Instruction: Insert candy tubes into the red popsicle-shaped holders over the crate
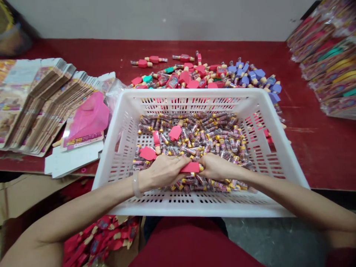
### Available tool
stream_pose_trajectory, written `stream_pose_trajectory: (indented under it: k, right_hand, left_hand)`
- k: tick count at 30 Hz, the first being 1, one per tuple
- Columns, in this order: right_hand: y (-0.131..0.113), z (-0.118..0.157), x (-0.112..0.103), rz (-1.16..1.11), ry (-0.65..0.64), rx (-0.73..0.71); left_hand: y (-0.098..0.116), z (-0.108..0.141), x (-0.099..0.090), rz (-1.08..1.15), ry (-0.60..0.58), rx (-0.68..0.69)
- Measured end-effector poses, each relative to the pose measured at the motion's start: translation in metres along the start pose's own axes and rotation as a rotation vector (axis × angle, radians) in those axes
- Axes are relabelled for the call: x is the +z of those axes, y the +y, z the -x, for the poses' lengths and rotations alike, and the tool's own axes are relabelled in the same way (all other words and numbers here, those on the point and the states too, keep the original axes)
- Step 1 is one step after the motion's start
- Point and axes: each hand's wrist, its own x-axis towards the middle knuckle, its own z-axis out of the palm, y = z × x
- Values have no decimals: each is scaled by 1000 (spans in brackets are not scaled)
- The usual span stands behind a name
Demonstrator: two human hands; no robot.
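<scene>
Over the white plastic basket (194, 208), my two hands meet at a red popsicle-shaped toy piece (190, 167). My left hand (166, 168), with a pale bangle at the wrist, is closed on the red piece. My right hand (218, 167) is closed at its other end, where the yellow end of a small tube (201, 167) meets the red piece; the rest of that tube is hidden by the fingers. Below lie many clear tubes with yellow ends (194, 137). Loose red popsicle-shaped pieces (175, 133) rest on them, left of my hands.
Behind the basket, a pile of red toys (185, 76) and purple toys (244, 79) lies on the red table (311, 148). Printed cards (52, 107) stand stacked at left, near a pink plastic piece (93, 113). Packaged toys (330, 66) fill the right. A box of red pieces (102, 237) sits below.
</scene>
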Motion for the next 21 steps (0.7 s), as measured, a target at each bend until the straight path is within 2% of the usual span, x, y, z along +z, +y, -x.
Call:
stream_pose_trajectory:
  k: [1,2,4,6,8,10,12,14,16,17,19,20,21]
  right_hand:
    - [3,-3,1,-51,-54,-15]
    - [6,-5,1,-49,-53,-25]
    - [10,-7,3,112,112,-52]
    - [12,-8,5,326,319,-105]
    - [10,-7,9,435,359,-151]
    - [6,-6,15,425,287,-115]
    - [3,-6,21,345,202,-53]
    - [4,-7,22,214,125,-17]
    - [12,-13,6,70,98,31]
    - [18,-18,-10,27,145,78]
    - [35,-33,-56,8,372,197]
    - [45,-42,-82,39,541,238]
    - [54,-51,-107,33,649,253]
  left_hand:
    - [-2,-1,1,-27,-12,-3]
    - [-4,-2,0,-12,-16,-45]
    - [-9,-6,-4,134,-55,-180]
    - [-12,-7,-9,364,-206,-275]
    - [-14,-7,-9,502,-315,-270]
    - [-14,-4,-2,387,-247,-216]
    - [-15,-3,6,121,-154,-158]
    - [-18,-5,7,-79,-137,-78]
    - [-26,-11,-5,-168,-61,-27]
    - [-32,-15,-16,-203,30,-50]
    - [-48,-24,-41,-293,232,-253]
    - [-56,-28,-52,-342,289,-407]
    - [-65,-31,-60,-388,302,-563]
